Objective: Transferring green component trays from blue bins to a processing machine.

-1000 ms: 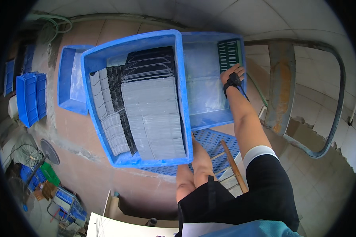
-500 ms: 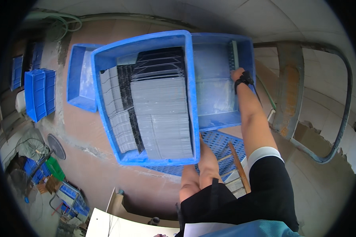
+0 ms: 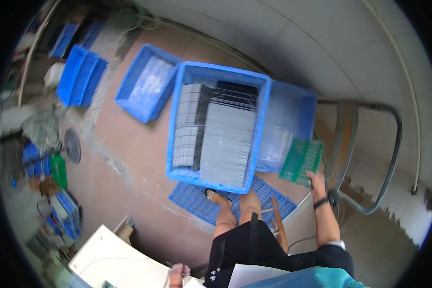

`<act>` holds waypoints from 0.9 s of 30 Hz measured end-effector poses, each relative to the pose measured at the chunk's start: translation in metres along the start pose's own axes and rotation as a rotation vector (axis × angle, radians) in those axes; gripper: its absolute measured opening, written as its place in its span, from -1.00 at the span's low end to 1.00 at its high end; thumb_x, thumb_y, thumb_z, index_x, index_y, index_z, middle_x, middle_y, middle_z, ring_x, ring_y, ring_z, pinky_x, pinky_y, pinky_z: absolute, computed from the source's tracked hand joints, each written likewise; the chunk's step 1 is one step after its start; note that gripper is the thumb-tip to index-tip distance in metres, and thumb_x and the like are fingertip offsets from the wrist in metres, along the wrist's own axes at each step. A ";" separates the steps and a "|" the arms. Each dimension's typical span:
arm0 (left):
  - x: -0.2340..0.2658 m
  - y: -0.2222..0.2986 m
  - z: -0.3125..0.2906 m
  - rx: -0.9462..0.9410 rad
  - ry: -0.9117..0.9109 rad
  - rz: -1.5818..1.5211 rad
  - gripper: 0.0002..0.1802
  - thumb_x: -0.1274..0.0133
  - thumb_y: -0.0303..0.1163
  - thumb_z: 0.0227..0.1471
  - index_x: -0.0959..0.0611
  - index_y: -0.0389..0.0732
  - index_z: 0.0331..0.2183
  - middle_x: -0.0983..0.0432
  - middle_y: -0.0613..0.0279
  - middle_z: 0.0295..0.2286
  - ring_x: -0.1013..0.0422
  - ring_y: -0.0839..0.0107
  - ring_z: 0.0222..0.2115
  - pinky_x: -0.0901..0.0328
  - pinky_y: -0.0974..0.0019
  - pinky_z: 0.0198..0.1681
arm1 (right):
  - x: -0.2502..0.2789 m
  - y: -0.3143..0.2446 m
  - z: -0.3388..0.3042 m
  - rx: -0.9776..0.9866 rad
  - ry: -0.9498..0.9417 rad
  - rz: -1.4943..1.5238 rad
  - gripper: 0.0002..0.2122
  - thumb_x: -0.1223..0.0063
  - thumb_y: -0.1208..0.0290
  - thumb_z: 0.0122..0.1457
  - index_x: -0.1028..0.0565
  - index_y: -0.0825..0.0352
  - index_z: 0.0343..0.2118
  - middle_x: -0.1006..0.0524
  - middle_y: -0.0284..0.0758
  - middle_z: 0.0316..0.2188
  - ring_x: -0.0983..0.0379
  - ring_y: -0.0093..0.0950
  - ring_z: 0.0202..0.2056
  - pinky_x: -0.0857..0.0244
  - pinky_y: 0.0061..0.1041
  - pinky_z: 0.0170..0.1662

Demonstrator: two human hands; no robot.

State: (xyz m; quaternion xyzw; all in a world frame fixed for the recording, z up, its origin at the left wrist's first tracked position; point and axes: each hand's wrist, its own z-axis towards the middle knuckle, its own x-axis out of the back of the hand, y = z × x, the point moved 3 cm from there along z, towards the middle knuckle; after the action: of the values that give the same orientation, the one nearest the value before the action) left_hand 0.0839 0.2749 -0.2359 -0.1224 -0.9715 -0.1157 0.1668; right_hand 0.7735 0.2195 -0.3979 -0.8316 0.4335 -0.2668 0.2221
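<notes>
My right hand [image 3: 317,185] is closed on the lower edge of a green circuit board panel [image 3: 300,161], held tilted at the right. Behind the panel lies a blue crate [image 3: 279,115] with whitish dust inside. Left of it, a larger blue crate [image 3: 211,186] overlaps it and holds tightly packed rows of thin grey panels [image 3: 228,139], with black ones at the far end. Low in the picture, my left hand [image 3: 177,274] is at the edge of a white tabletop [image 3: 120,259]. Its fingers look curled; whatever they hold, if anything, is too small to name.
A blue perforated mat [image 3: 192,197] lies under my feet, and a wooden stool leg [image 3: 279,225] stands close by. Another shallow blue crate [image 3: 149,86] is on the floor. A bent metal cart handle [image 3: 393,158] curves at the right; more blue crates [image 3: 81,77] stand far left.
My right hand has come out of the right-hand crate toward me, bringing the green panel with it. The view has turned, and my left hand shows more at the lower edge.
</notes>
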 end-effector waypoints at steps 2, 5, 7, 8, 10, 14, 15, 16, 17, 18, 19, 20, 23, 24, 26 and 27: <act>-0.035 0.059 -0.011 -0.075 -0.052 0.020 -0.78 0.01 -0.33 0.04 -0.49 -0.33 -0.38 -0.49 0.14 -0.52 -0.45 0.40 -0.55 -0.39 0.40 -0.52 | 0.016 -0.016 -0.055 0.069 -0.075 0.020 -0.73 -0.06 0.56 -0.08 -0.48 0.51 -0.25 -0.51 -0.29 -0.33 -0.44 -0.52 -0.34 -0.31 -0.56 -0.24; -0.061 0.107 -0.022 -0.252 -0.108 0.067 -0.77 0.00 -0.31 0.04 -0.54 -0.31 -0.36 -0.52 0.21 -0.47 -0.47 0.46 -0.47 -0.37 0.46 -0.44 | 0.002 -0.055 -0.130 0.124 -0.179 -0.085 -0.68 -0.06 0.48 -0.06 -0.44 0.53 -0.22 -0.51 -0.25 -0.29 -0.44 -0.49 -0.31 -0.31 -0.54 -0.21; -0.078 0.138 -0.040 -0.446 -0.164 0.142 -0.75 0.03 -0.31 0.07 -0.53 -0.31 -0.31 -0.52 0.21 -0.42 -0.47 0.46 -0.41 -0.36 0.45 -0.35 | -0.025 -0.080 -0.170 0.158 -0.345 -0.060 -0.68 -0.05 0.50 -0.05 -0.43 0.54 -0.20 -0.51 -0.25 -0.30 -0.44 -0.51 -0.32 -0.31 -0.55 -0.21; -0.085 0.146 -0.043 -0.481 -0.206 0.123 -0.74 0.06 -0.31 0.09 -0.52 -0.33 -0.29 -0.52 0.19 -0.37 -0.47 0.45 -0.36 -0.35 0.44 -0.28 | -0.042 -0.093 -0.189 0.171 -0.433 -0.074 -0.70 -0.05 0.51 -0.05 -0.44 0.53 -0.22 -0.51 -0.26 -0.31 -0.44 -0.51 -0.32 -0.30 -0.55 -0.21; -0.100 0.174 -0.069 -0.567 -0.293 0.002 -0.69 0.09 -0.31 0.11 -0.47 -0.36 -0.19 -0.48 0.11 -0.28 -0.45 0.39 -0.29 -0.36 0.39 -0.26 | -0.076 -0.115 -0.227 0.184 -0.618 -0.134 -0.72 -0.06 0.50 -0.05 -0.46 0.52 -0.24 -0.52 -0.27 -0.32 -0.44 -0.52 -0.34 -0.30 -0.55 -0.22; -0.097 0.199 -0.116 -0.630 -0.429 -0.298 -0.57 0.12 -0.33 0.12 -0.31 -0.40 -0.05 -0.37 -0.01 -0.14 -0.39 0.26 -0.17 -0.35 0.25 -0.19 | -0.156 -0.139 -0.295 0.185 -1.079 -0.339 -0.74 -0.10 0.45 -0.02 -0.49 0.46 -0.26 -0.53 -0.35 -0.35 -0.42 -0.59 -0.36 -0.29 -0.58 -0.24; -0.091 0.201 -0.127 -0.663 -0.422 -0.322 -0.57 0.12 -0.33 0.12 -0.31 -0.40 -0.05 -0.37 -0.01 -0.14 -0.39 0.26 -0.17 -0.35 0.25 -0.19 | -0.177 -0.145 -0.318 0.194 -1.212 -0.399 -0.73 -0.10 0.43 -0.01 -0.49 0.46 -0.25 -0.53 -0.35 -0.35 -0.42 -0.59 -0.35 -0.28 -0.60 -0.23; -0.081 0.199 -0.137 -0.674 -0.433 -0.425 -0.55 0.09 -0.31 0.11 -0.31 -0.39 -0.04 -0.37 0.00 -0.14 -0.37 0.27 -0.15 -0.33 0.23 -0.16 | -0.197 -0.149 -0.344 0.192 -1.313 -0.457 -0.74 -0.10 0.43 0.00 -0.49 0.46 -0.25 -0.53 -0.36 -0.36 -0.42 -0.61 -0.35 -0.28 -0.61 -0.23; -0.071 0.196 -0.149 -0.681 -0.447 -0.526 -0.52 0.07 -0.29 0.10 -0.30 -0.38 -0.03 -0.37 0.02 -0.13 -0.36 0.29 -0.13 -0.32 0.22 -0.12 | -0.213 -0.151 -0.370 0.184 -1.410 -0.517 -0.74 -0.09 0.43 0.02 -0.49 0.46 -0.25 -0.53 -0.37 -0.37 -0.41 -0.62 -0.36 -0.27 -0.63 -0.23; -0.058 0.197 -0.168 -0.664 -0.480 -0.621 -0.49 0.04 -0.30 0.07 -0.26 -0.37 0.00 -0.35 0.02 -0.11 -0.34 0.26 -0.11 -0.27 0.16 -0.06 | -0.228 -0.150 -0.389 0.208 -1.432 -0.540 -0.74 -0.09 0.43 0.02 -0.49 0.46 -0.25 -0.53 -0.37 -0.37 -0.41 -0.62 -0.36 -0.27 -0.63 -0.23; -0.046 0.193 -0.181 -0.686 -0.466 -0.652 -0.49 0.04 -0.30 0.07 -0.26 -0.37 0.00 -0.35 0.02 -0.11 -0.34 0.26 -0.11 -0.27 0.16 -0.06 | -0.242 -0.145 -0.410 0.161 -1.571 -0.582 -0.75 -0.09 0.43 0.03 -0.49 0.47 -0.24 -0.53 -0.36 -0.37 -0.42 -0.62 -0.36 -0.28 -0.64 -0.24; -0.032 0.185 -0.196 -0.757 -0.482 -0.819 -0.49 0.03 -0.31 0.06 -0.27 -0.36 -0.01 -0.35 0.04 -0.12 -0.34 0.25 -0.11 -0.27 0.16 -0.06 | -0.254 -0.140 -0.434 0.105 -1.720 -0.643 -0.75 -0.08 0.44 0.04 -0.49 0.47 -0.23 -0.53 -0.36 -0.37 -0.42 -0.61 -0.36 -0.28 -0.64 -0.25; 0.004 0.143 -0.220 -0.897 -0.373 -1.125 -0.51 0.01 -0.37 0.04 -0.30 -0.34 -0.02 -0.37 0.06 -0.12 -0.34 0.25 -0.12 -0.27 0.16 -0.05 | -0.278 -0.122 -0.504 0.047 -1.888 -0.830 -0.76 -0.08 0.46 0.05 -0.48 0.48 -0.24 -0.54 -0.34 -0.37 -0.43 -0.60 -0.37 -0.29 -0.63 -0.27; 0.016 0.123 -0.229 -0.946 -0.304 -1.163 -0.52 0.01 -0.38 0.02 -0.31 -0.34 -0.03 -0.37 0.06 -0.13 -0.34 0.26 -0.11 -0.26 0.18 -0.04 | -0.286 -0.108 -0.521 0.071 -1.918 -0.896 -0.76 -0.08 0.42 0.05 -0.49 0.49 -0.27 -0.54 -0.33 -0.38 -0.44 -0.58 -0.39 -0.31 -0.61 -0.29; 0.035 0.086 -0.245 -1.006 -0.219 -1.269 -0.52 0.00 -0.42 0.00 -0.32 -0.35 -0.03 -0.36 0.06 -0.12 -0.33 0.29 -0.11 -0.25 0.22 -0.03 | -0.294 -0.088 -0.555 0.036 -1.956 -0.902 -0.72 -0.01 0.36 0.11 -0.45 0.49 -0.22 -0.52 -0.30 -0.34 -0.43 -0.55 -0.36 -0.31 -0.57 -0.28; 0.042 0.075 -0.254 -1.024 -0.218 -1.322 -0.51 0.00 -0.43 -0.01 -0.32 -0.35 -0.02 -0.35 0.07 -0.10 -0.33 0.31 -0.11 -0.25 0.25 -0.04 | -0.296 -0.079 -0.560 0.021 -1.954 -0.899 -0.70 0.02 0.33 0.13 -0.43 0.49 -0.19 -0.51 -0.29 -0.32 -0.42 -0.55 -0.34 -0.30 -0.56 -0.27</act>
State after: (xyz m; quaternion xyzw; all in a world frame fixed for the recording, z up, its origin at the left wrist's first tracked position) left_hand 0.1414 0.2865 0.0258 0.4005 -0.6816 -0.6032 -0.1059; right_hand 0.3221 0.4317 0.0002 -0.7661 -0.2795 0.4523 0.3611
